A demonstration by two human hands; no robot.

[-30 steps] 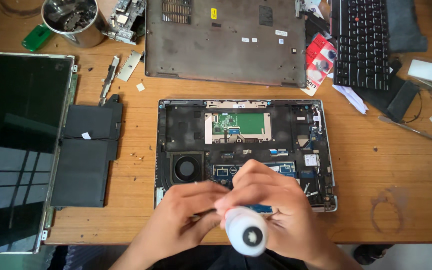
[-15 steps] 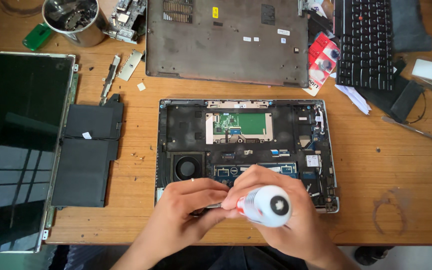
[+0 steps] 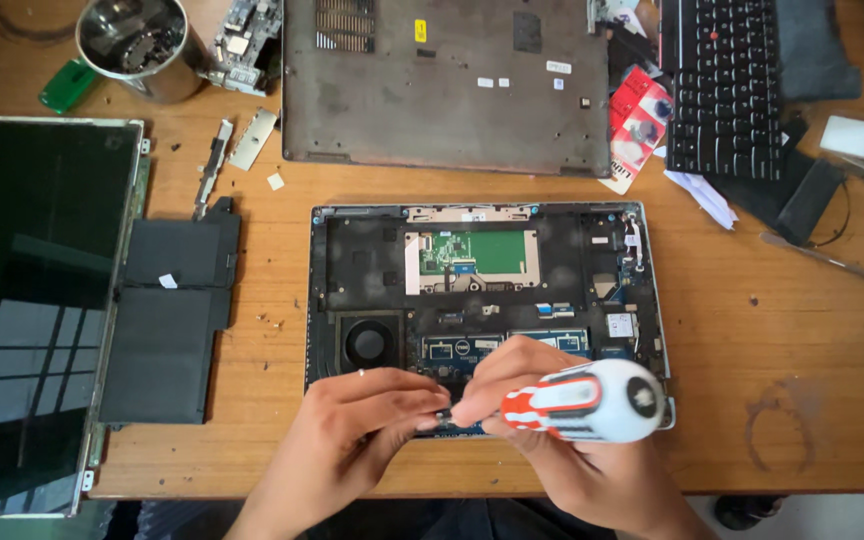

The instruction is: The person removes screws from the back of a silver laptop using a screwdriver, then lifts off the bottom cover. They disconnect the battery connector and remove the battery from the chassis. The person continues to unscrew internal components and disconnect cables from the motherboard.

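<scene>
**Both hands at the front edge of an opened laptop base**

The right hand (image 3: 552,440) has its grip wrapped around a screwdriver (image 3: 587,400) with a white and orange handle, the rounded butt of the handle turned up towards the camera; its tip is hidden under the fingers. The left hand (image 3: 352,430) meets it from the left, grip narrow, fingertips pinched at the spot where the tool's shaft goes down; whether they hold a small part there cannot be told. Both hands lie over the near edge of the opened laptop base (image 3: 487,290), which rests flat in the middle of the wooden bench (image 3: 752,330), with a round fan (image 3: 368,342) at its lower left and a green board (image 3: 472,255) near its centre. Behind the base lies the removed bottom cover (image 3: 442,85). Left of it sits a flat black battery (image 3: 167,320), and beside that a dark screen panel (image 3: 27,310). A metal tin (image 3: 137,45) stands at the far left, a black keyboard (image 3: 722,85) at the far right
</scene>
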